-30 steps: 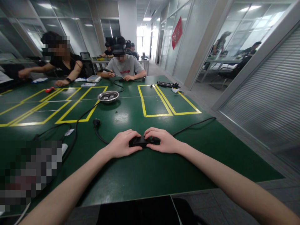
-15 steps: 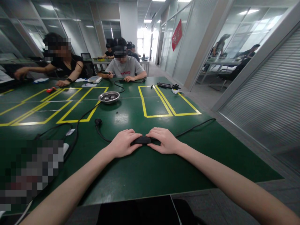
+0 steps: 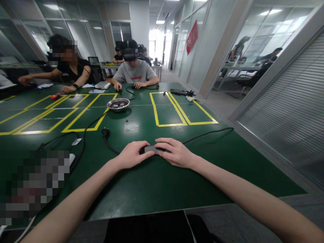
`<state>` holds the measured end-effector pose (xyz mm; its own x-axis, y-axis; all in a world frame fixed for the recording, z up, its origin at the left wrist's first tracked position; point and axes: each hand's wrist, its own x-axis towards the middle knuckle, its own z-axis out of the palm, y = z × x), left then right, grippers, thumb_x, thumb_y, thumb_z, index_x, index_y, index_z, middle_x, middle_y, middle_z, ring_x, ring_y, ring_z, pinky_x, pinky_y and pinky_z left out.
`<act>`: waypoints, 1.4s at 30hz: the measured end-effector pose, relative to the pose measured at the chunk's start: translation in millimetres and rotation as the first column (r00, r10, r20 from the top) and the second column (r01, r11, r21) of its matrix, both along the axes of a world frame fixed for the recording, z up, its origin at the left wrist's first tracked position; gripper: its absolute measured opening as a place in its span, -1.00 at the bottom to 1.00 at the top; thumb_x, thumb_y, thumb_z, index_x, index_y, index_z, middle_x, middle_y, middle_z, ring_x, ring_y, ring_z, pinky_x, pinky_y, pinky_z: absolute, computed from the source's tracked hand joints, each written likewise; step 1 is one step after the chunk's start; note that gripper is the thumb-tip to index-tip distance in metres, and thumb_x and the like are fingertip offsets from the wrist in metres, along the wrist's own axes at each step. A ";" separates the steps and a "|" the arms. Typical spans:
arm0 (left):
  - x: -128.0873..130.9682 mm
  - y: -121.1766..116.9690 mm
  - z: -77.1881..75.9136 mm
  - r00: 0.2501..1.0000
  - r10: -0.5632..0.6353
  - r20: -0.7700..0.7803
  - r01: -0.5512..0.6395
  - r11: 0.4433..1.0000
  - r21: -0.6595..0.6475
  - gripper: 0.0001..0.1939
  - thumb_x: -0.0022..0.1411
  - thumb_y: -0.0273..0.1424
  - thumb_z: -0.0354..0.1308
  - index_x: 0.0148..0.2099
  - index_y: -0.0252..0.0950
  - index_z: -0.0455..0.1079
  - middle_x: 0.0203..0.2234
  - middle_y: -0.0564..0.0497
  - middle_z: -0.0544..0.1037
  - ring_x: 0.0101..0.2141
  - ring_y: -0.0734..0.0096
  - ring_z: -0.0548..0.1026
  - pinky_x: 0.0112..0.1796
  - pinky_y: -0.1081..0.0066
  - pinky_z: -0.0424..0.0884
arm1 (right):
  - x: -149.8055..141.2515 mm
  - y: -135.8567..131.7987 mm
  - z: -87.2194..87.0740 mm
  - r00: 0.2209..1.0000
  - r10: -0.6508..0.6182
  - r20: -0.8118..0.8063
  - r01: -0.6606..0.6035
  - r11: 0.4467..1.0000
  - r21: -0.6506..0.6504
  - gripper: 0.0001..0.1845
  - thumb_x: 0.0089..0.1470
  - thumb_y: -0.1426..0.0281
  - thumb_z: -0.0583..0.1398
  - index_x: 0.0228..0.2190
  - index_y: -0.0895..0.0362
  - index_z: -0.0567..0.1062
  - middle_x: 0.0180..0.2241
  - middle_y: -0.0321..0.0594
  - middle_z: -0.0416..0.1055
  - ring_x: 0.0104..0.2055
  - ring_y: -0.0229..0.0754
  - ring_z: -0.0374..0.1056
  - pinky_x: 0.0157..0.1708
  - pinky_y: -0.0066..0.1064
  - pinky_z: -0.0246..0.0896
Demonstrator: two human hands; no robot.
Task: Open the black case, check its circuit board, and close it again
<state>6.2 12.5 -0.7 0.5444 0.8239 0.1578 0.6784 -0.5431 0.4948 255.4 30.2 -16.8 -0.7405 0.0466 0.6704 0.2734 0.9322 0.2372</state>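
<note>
A black power adapter (image 3: 150, 149) rests low over the green table in front of me, its broad face showing grey in the light. My left hand (image 3: 131, 154) has thumb and fingers closed around its left end. On the right end lie the bent fingers and thumb of my right hand (image 3: 176, 152), which cover that part. From the left side a black cord runs to a power plug (image 3: 105, 132) lying on the table. Another black cable (image 3: 207, 135) leads off beyond my right hand, towards the table's right side.
A metal bowl (image 3: 118, 104) holds small metal parts. Yellow tape (image 3: 172, 125) marks rectangles on the green table (image 3: 141, 189). A folded black tripod-like item (image 3: 181, 92) lies at the far right edge. Two people sit across; a pixelated object (image 3: 35, 189) is at left.
The adapter has turned between my hands, so its broad face shows. My right fingers have shifted over it. Across the table, a person's hand has lowered to the tabletop.
</note>
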 end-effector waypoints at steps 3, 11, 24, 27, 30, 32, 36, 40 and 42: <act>0.1 0.6 -6.4 0.999 0.013 0.053 -0.019 0.993 0.120 -0.68 0.35 -0.08 0.23 -0.11 -0.24 0.43 -0.32 0.04 0.59 -0.39 0.33 0.51 -0.36 0.40 0.34 | 2.1 3.5 0.6 0.992 -0.062 0.106 0.078 0.985 -0.156 -0.84 0.29 0.48 0.16 -0.11 0.14 0.50 0.11 0.06 0.51 0.08 0.01 0.50 -0.04 -0.14 0.53; 0.4 1.8 -6.7 0.997 -0.056 -0.059 0.074 0.929 0.362 -0.68 0.40 -0.07 0.19 -0.13 -0.25 0.41 -0.31 -0.02 0.56 -0.28 0.25 0.54 -0.20 0.32 0.42 | 8.3 3.3 1.1 0.990 -0.133 -0.054 0.079 0.822 -0.563 -0.76 0.24 0.38 0.27 -0.05 0.14 0.53 -0.20 -0.09 0.61 -0.19 -0.07 0.55 -0.17 -0.25 0.51; 3.0 -0.3 -5.2 0.997 -0.041 -0.063 0.055 0.973 0.224 -0.70 0.45 -0.17 0.15 0.04 -0.26 0.47 -0.21 -0.06 0.65 -0.23 0.21 0.60 -0.18 0.31 0.46 | 9.5 7.1 -0.2 0.996 -0.089 -0.021 0.065 0.845 -0.531 -0.78 0.30 0.32 0.24 -0.05 0.12 0.54 -0.18 -0.09 0.61 -0.17 -0.07 0.53 -0.17 -0.26 0.47; 7.4 -3.4 -5.3 0.998 0.003 -0.060 0.008 0.983 0.185 -0.75 0.47 -0.20 0.12 -0.03 -0.26 0.47 -0.24 -0.05 0.64 -0.25 0.23 0.59 -0.21 0.33 0.45 | 11.6 9.5 1.1 0.997 -0.064 0.053 0.082 0.857 -0.508 -0.74 0.39 0.33 0.14 0.01 0.13 0.54 -0.17 -0.10 0.61 -0.15 -0.10 0.53 -0.16 -0.28 0.46; 10.6 -5.3 -5.5 1.000 0.016 -0.021 -0.013 0.990 0.140 -0.76 0.49 -0.21 0.09 -0.08 -0.25 0.47 -0.25 -0.03 0.64 -0.28 0.26 0.58 -0.24 0.36 0.44 | 13.3 9.6 2.0 0.987 -0.034 0.159 0.100 0.899 -0.426 -0.56 0.39 0.22 0.16 0.21 0.09 0.44 0.02 -0.01 0.56 -0.01 -0.06 0.52 -0.09 -0.26 0.46; 11.0 -5.5 -5.3 1.000 0.003 0.009 -0.004 0.995 0.099 -0.75 0.51 -0.22 0.05 -0.09 -0.24 0.48 -0.27 0.00 0.65 -0.30 0.29 0.58 -0.26 0.37 0.43 | 12.6 8.3 1.2 0.976 -0.024 0.217 0.104 0.924 -0.369 -0.41 0.36 0.18 0.19 0.32 0.07 0.32 0.11 0.04 0.49 0.05 -0.01 0.50 -0.09 -0.23 0.47; 8.7 -3.1 -5.6 1.000 -0.012 0.027 0.010 0.997 0.076 -0.72 0.51 -0.20 0.04 -0.07 -0.22 0.51 -0.27 0.00 0.66 -0.27 0.26 0.58 -0.21 0.33 0.46 | 8.7 7.4 -2.6 0.957 -0.048 0.288 0.149 0.929 -0.338 -0.39 0.37 0.28 0.17 0.36 0.08 0.23 0.05 0.03 0.48 0.00 -0.01 0.50 -0.11 -0.22 0.49; 2.7 2.5 -7.3 1.000 -0.007 0.016 0.003 0.967 0.256 -0.52 0.44 -0.23 0.15 0.33 -0.22 0.31 0.08 -0.15 0.58 0.08 0.07 0.49 0.12 0.05 0.40 | 12.0 14.4 -9.1 0.928 -0.187 0.324 0.319 0.846 -0.426 -0.42 0.40 0.25 0.12 0.35 0.14 0.22 0.00 0.04 0.47 -0.12 0.00 0.53 -0.16 -0.17 0.51; -0.8 5.2 -8.2 1.000 0.001 0.022 -0.008 0.948 0.317 -0.42 0.42 -0.28 0.16 0.42 -0.20 0.20 0.20 -0.19 0.48 0.20 0.02 0.41 0.22 -0.03 0.31 | 20.1 23.1 -13.4 0.910 -0.277 0.309 0.401 0.780 -0.481 -0.45 0.40 0.24 0.09 0.33 0.11 0.24 0.00 0.02 0.48 -0.17 0.00 0.54 -0.18 -0.15 0.51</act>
